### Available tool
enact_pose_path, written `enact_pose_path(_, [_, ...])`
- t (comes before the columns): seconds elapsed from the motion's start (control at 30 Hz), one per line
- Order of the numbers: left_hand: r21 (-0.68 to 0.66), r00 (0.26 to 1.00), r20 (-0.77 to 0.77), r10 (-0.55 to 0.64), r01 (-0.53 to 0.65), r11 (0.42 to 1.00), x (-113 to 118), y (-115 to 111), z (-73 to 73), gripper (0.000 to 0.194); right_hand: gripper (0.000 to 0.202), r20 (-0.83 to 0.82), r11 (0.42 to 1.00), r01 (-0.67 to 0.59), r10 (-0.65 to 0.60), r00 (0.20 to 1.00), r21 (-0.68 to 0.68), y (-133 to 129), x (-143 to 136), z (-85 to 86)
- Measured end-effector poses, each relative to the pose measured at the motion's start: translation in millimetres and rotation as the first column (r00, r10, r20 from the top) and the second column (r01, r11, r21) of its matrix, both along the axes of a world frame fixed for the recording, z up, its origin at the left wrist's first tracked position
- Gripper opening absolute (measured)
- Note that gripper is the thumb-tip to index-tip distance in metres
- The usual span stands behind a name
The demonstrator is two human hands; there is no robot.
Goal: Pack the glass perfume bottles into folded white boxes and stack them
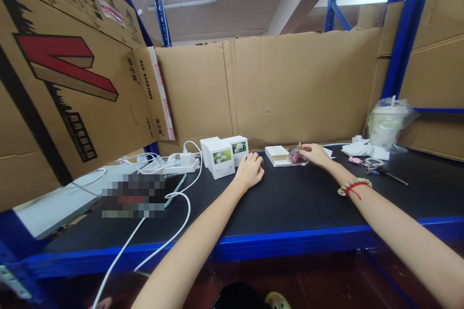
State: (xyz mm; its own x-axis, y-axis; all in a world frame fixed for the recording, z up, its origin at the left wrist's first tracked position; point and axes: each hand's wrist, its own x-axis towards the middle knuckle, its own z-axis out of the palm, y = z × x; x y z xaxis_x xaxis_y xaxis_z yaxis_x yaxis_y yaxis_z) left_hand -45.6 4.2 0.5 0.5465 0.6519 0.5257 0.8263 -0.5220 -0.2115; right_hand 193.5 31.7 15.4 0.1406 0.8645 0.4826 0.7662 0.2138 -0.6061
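Note:
A clear glass bottle (298, 156) with pinkish-purple contents and a small gold neck looks like a perfume bottle. My right hand (314, 153) grips its right side with closed fingers, close to the table surface. Just left of the bottle lies a white box (277, 156) with a tan panel. My left hand (250, 171) rests on the table with curled fingers, against or right beside a white box with a flower picture (239, 147). Its palm side is hidden, so what it holds, if anything, does not show. Another white flower-picture box (223, 162) stands further left.
On the left are a power strip (174, 166) with white cables and a blurred-out device (133, 195). At right stand a lidded cup (387, 124), crumpled tissues (357, 147) and keys (377, 170). Cardboard (304, 87) walls the back; a blue rail (275, 243) edges the front.

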Motion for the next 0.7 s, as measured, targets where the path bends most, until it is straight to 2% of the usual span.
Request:
enact_pose_path(0.1, [-0.002, 1.000, -0.003, 0.001, -0.001, 1.000, 0.2, -0.2, 0.3, 0.022, 0.012, -0.092, 0.998, -0.062, 0.059, 0.994, -0.021, 4.2, -7.7, -2.0])
enact_pose_path(0.2, [-0.008, 1.000, -0.007, 0.002, -0.002, 1.000, 0.5, -0.7, 0.8, 0.022, 0.023, -0.212, 0.998, -0.046, 0.035, 0.977, -0.045, 8.6, -6.1, -3.3])
enact_pose_path(0.3, [-0.022, 1.000, -0.008, 0.006, -0.006, 1.000, 0.7, -1.3, 1.4, 0.022, 0.031, -0.287, 0.998, 0.044, -0.053, 0.957, -0.037, 9.1, 6.3, -3.0])
enact_pose_path(0.4, [-0.023, 1.000, -0.005, 0.005, -0.005, 1.000, 0.7, -1.7, 1.5, 0.022, 0.028, -0.307, 0.983, 0.182, -0.175, 0.936, -0.007, 7.2, 20.3, -2.9])
enact_pose_path(0.47, [-0.021, 1.000, -0.002, 0.003, -0.003, 1.000, 0.5, -1.7, 1.5, 0.022, 0.026, -0.285, 0.969, 0.237, -0.210, 0.935, 0.065, 9.0, 23.9, -4.9])
enact_pose_path(0.5, [-0.021, 1.000, 0.000, 0.002, -0.002, 1.000, 0.4, -1.7, 1.4, 0.022, 0.026, -0.266, 0.970, 0.215, -0.178, 0.947, 0.115, 11.7, 23.3, -6.7])
enact_pose_path(0.57, [-0.027, 1.000, 0.007, 0.000, 0.000, 1.000, 0.3, -1.4, 1.4, 0.022, 0.025, -0.219, 0.978, 0.078, -0.036, 0.975, 0.191, 20.8, 18.3, -11.6])
enact_pose_path(0.63, [-0.036, 1.000, 0.018, -0.008, 0.009, 0.999, 0.4, -0.8, 1.1, 0.021, 0.025, -0.189, 0.978, -0.075, 0.113, 0.975, 0.193, 33.0, 11.3, -16.9])
enact_pose_path(0.7, [-0.040, 0.999, 0.037, -0.023, 0.024, 0.999, 0.5, 0.2, 0.5, 0.020, 0.025, -0.184, 0.975, -0.143, 0.173, 0.968, 0.167, 45.1, 6.3, -20.9])
